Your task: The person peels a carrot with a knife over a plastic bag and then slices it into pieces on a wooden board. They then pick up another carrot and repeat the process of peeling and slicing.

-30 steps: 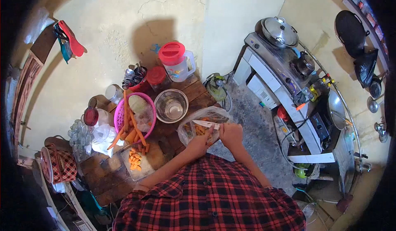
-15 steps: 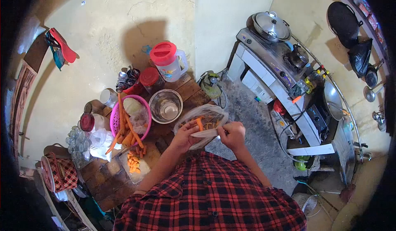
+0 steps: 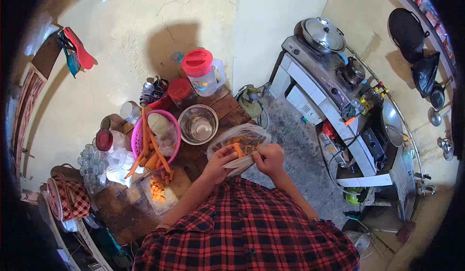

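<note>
A red-and-black plaid shirt (image 3: 244, 222) is filling the bottom of the view, its wearer bending over a corner of a wooden table (image 3: 118, 225). To the right, a stove (image 3: 294, 46) is standing on a tiled counter. Both forearms are reaching forward and converging, the left one slanting across the table's near side, the right one angling inward over the floor. On the table a pink basket (image 3: 136, 140) is holding whole carrots (image 3: 154, 147), and a clear plastic bag (image 3: 261, 132) is lying half open at the near right corner, orange pieces showing inside. A steel bowl (image 3: 190, 121) is sitting between basket and bag, and a cutting board (image 3: 178, 184) is bearing chopped orange bits (image 3: 157, 191).

The left hand (image 3: 220, 160) is holding its wrist low at the bag's left edge, fingers pinching a carrot piece (image 3: 238, 149). That piece is standing nearly upright at the fingertips, over the bag's mouth. The right hand (image 3: 270, 158) is facing it from the bag's right edge, fingers curling closed; what they are gripping cannot be told. A pale strip is running between the hands, blade or bag rim being unclear.
</note>
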A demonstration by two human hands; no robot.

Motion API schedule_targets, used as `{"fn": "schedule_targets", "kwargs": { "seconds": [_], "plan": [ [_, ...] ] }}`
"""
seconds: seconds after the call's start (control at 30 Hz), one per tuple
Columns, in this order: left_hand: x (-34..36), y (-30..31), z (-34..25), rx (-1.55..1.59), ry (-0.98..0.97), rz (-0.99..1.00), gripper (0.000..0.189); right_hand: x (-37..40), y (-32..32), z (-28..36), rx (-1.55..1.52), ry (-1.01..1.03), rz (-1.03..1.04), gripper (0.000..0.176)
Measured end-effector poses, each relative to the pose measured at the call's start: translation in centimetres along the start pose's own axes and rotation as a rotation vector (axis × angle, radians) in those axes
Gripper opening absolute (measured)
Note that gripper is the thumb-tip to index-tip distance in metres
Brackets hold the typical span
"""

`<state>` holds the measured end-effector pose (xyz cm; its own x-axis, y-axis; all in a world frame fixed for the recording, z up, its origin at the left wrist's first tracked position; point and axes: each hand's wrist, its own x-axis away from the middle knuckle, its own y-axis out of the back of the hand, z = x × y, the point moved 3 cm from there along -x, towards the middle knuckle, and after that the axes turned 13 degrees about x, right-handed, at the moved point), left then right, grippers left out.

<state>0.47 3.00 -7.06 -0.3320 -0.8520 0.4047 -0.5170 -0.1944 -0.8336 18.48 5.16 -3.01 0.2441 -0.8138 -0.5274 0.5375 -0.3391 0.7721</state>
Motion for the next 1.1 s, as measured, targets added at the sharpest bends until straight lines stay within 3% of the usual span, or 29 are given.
{"fn": "schedule_targets", "kwargs": {
  "seconds": [0.27, 0.37, 0.57, 0.67, 1.1],
  "plan": [
    [0.2, -0.7, -0.1, -0.012, 0.036, 0.009, 0.031, -0.5, 0.0, 0.3, 0.012, 0.075, -0.003, 0.027],
    [0.5, -0.7, -0.3, -0.045, 0.021, -0.027, 0.031, -0.4, -0.2, -0.8, -0.058, 0.003, -0.042, 0.027],
    [-0.3, 0.3, 0.4, -0.075, 0.034, 0.022, 0.034, -0.7, -0.5, 0.2, -0.058, 0.086, -0.052, 0.024],
    [0.8, -1.2, -0.1, -0.09, 0.031, -0.02, 0.034, -0.2, -0.7, -0.9, -0.062, 0.031, -0.057, 0.023],
    [0.3, -0.6, 1.3, 0.061, 0.059, 0.066, 0.031, -0.3, -0.7, -0.2, -0.088, 0.059, -0.083, 0.023]
  ]
}}
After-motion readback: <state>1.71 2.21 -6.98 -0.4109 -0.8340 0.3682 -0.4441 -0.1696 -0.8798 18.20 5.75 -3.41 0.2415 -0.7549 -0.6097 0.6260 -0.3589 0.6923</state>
